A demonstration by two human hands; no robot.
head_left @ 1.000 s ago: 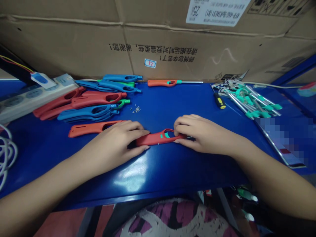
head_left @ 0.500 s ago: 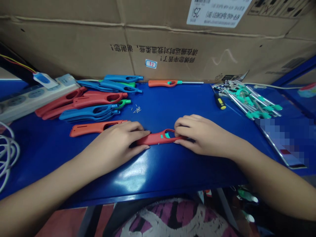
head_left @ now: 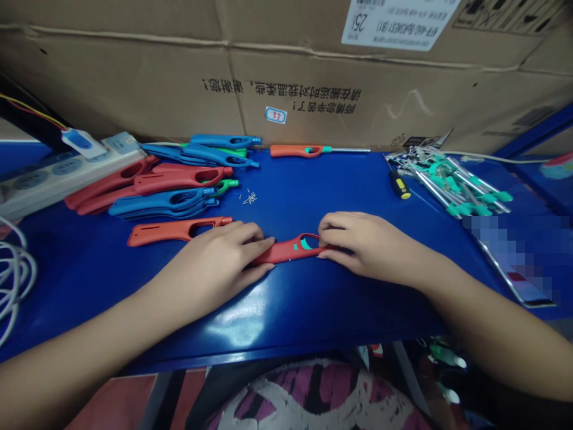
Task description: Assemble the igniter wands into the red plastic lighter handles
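A red lighter body (head_left: 284,249) with a teal trigger lies across the middle of the blue table, between both hands. My left hand (head_left: 228,254) pinches its left end between thumb and fingers. Its right end, past the finger loop, is gripped by my right hand (head_left: 358,242), whose fingers hide the tip. Just behind my left hand rests an orange casing half (head_left: 163,232), partly covered by that hand. Small screws (head_left: 250,198) are scattered farther back.
Red casings (head_left: 179,178) and blue casings (head_left: 159,205) are piled at left by a power strip (head_left: 67,170). An assembled orange lighter (head_left: 295,151) lies at the back. Metal rods with teal parts (head_left: 456,185), a screwdriver (head_left: 399,185) and a phone (head_left: 514,269) are at right.
Both hands keep their hold on the red lighter body. The whole scene has shifted only very slightly in view; nothing was let go or taken hold of.
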